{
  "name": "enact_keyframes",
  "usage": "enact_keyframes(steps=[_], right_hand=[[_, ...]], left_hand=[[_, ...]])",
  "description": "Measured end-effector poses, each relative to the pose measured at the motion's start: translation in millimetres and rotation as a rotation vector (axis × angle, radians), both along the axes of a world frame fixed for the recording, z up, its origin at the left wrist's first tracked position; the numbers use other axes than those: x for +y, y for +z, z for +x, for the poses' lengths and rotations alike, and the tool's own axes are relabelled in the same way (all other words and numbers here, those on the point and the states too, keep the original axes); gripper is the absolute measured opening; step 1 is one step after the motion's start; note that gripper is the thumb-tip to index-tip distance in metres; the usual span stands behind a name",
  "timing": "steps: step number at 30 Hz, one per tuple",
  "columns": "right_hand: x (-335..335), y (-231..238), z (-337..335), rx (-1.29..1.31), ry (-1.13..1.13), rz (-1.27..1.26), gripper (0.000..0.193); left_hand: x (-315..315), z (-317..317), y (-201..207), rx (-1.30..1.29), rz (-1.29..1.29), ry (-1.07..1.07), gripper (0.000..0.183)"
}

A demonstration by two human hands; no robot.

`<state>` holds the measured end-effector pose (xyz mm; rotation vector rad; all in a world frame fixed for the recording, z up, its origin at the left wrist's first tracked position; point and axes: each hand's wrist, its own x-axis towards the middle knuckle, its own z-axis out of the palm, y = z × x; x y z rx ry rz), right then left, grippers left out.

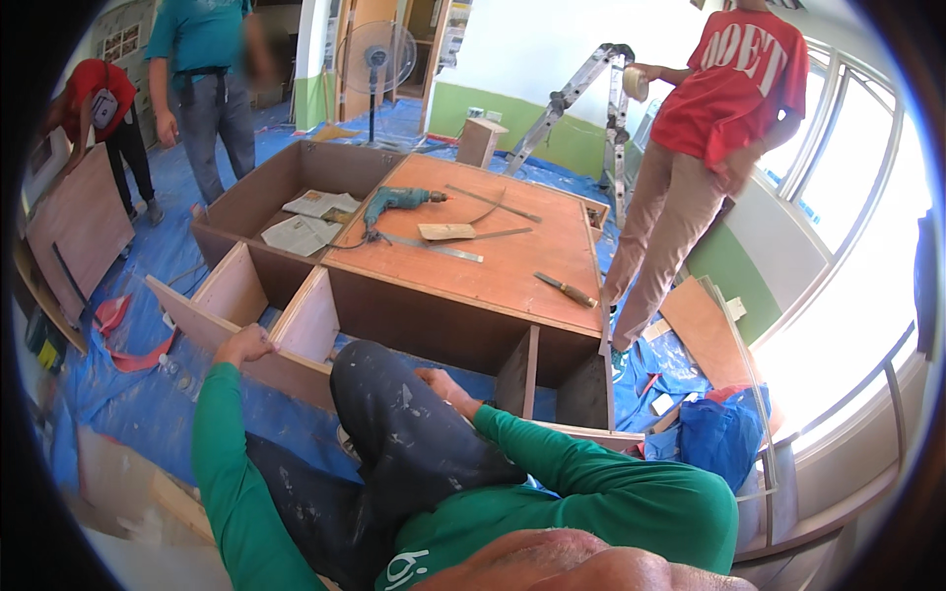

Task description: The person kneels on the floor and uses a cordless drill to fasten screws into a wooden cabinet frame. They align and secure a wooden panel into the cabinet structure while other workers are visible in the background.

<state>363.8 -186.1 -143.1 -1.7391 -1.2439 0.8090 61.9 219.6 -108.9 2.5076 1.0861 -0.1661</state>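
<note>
My left hand [246,345] is closed over the upper edge of a pale wooden drawer [298,320]. Its long front board runs from the left toward my knee, and the drawer sits partly in a large brown wooden cabinet [424,320] lying in front of me. My right hand [448,387] is low beside my raised knee, near the cabinet's open front; its fingers are partly hidden and what they touch does not show. On the cabinet's orange-brown panel lie a teal power drill [394,202], a wood offcut [445,231], a metal ruler [434,247] and a wooden-handled chisel [567,289].
Blue plastic sheeting [177,399] covers the floor. A person in red [744,84] stands right, near a folding ladder [576,94]. Two people are at the far left, one bending over a board [79,231]. A standing fan [374,64] is behind; a blue bag [724,433] lies right.
</note>
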Motion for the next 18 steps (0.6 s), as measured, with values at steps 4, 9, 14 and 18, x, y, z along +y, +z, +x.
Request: enact_keyframes(steps=[4,9,14,18], right_hand=[[-8,0,5,0.023,-0.009,-0.021,0.046],[0,11,4,0.024,0.016,-0.075,0.042],[-3,30,-2,-0.026,-0.01,-0.135,0.047],[-3,32,-5,-0.023,-0.015,-0.121,0.047]], left_hand=[[-13,12,12,-0.001,-0.051,-0.014,0.052],[-8,2,8,-0.05,0.0,-0.017,0.057],[-7,3,7,0.008,-0.028,-0.035,0.065],[-7,1,6,0.022,-0.051,-0.027,0.066]])
